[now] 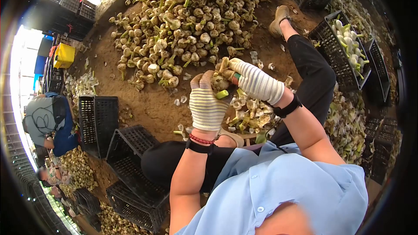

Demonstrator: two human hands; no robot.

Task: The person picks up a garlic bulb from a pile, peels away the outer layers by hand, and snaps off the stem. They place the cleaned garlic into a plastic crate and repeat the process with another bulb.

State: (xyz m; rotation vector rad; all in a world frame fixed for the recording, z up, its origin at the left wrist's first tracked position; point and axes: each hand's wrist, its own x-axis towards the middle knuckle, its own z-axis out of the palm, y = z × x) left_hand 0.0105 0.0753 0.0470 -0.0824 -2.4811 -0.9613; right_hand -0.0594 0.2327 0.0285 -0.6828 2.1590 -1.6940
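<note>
Head view: the fingers of both gloved hands meet on one garlic bulb (pixel 220 80). The left hand (pixel 208 106), in a striped glove, curls its fingers (pixel 201 80) up around the bulb's near side, closed on it. The right hand (pixel 257 83), also gloved, bends its fingers (pixel 231 66) down over the far side of the bulb and grips it too, so the bulb sits pinched between the two hands in front of the person's chest. A short green stalk end (pixel 222 94) juts out just below the fingers, against the left palm. Whether the right hand also grips a tool I cannot tell.

Right under the hands lies a heap of cut stalks and skins (pixel 250 115) on the dirt floor. Beyond the fingertips spreads a large pile of untrimmed garlic (pixel 187 21). Off to the right of the hands a black crate (pixel 326 43) holds white bulbs. To the left stand black crates (pixel 130 148), and farther off another person (pixel 48 124) crouches.
</note>
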